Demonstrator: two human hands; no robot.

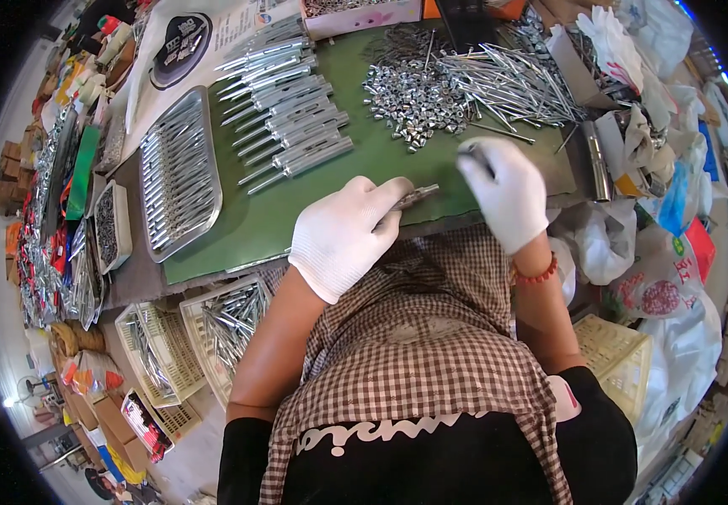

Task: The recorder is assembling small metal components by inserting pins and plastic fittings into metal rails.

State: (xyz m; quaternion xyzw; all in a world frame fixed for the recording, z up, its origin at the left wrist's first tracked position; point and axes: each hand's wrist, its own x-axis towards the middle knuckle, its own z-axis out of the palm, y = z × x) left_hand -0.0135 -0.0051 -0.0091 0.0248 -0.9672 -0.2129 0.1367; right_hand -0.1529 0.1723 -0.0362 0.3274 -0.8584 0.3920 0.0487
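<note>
My left hand (pixel 347 229), in a white knit glove, is closed around a short silver metal part (pixel 418 195) whose tip sticks out past the thumb and forefinger. Just to its right, apart from it, my right hand (pixel 505 192) has its gloved fingers curled together; what they hold, if anything, I cannot make out. Beyond the hands lie a heap of small silver nuts or collars (pixel 414 99) and a pile of long thin metal pins (pixel 515 84). To the left, slotted metal tubes with thin rods (pixel 305 126) lie in an overlapping column on the green mat (pixel 200 268).
A metal tray (pixel 218 181) holds rows of slim metal pieces at the left, beside a small white box (pixel 121 227). A shiny cylinder (pixel 597 164) lies at the mat's right edge. Plastic baskets (pixel 191 387) stand below the table; plastic bags (pixel 658 278) crowd the right.
</note>
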